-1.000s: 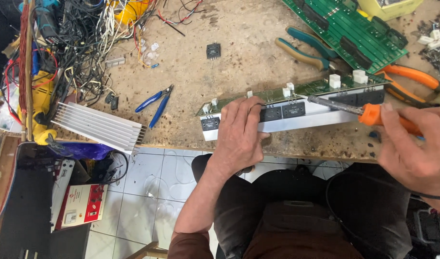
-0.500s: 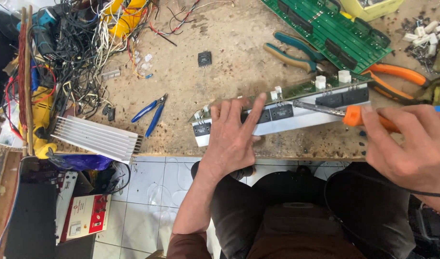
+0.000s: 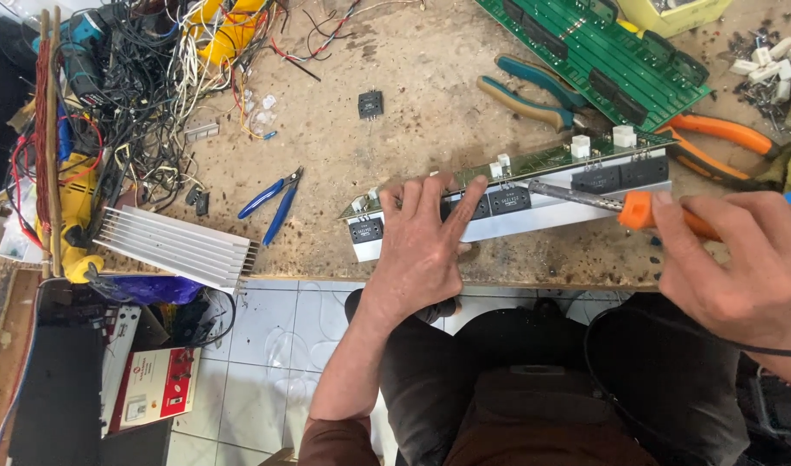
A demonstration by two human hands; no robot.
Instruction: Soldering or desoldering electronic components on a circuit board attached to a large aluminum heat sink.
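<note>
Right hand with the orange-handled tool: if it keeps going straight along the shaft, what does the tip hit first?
The right hand points the soldering iron leftward along the board assembly. First in line looks like the black transistor, then the left hand's fingers. Depth is uncertain.

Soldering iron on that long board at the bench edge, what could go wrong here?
The soldering iron tip sits close to the left hand pressing the long board, so a slip might burn a finger. The board lies near the table edge and could tip off if the hand lifts.
</note>
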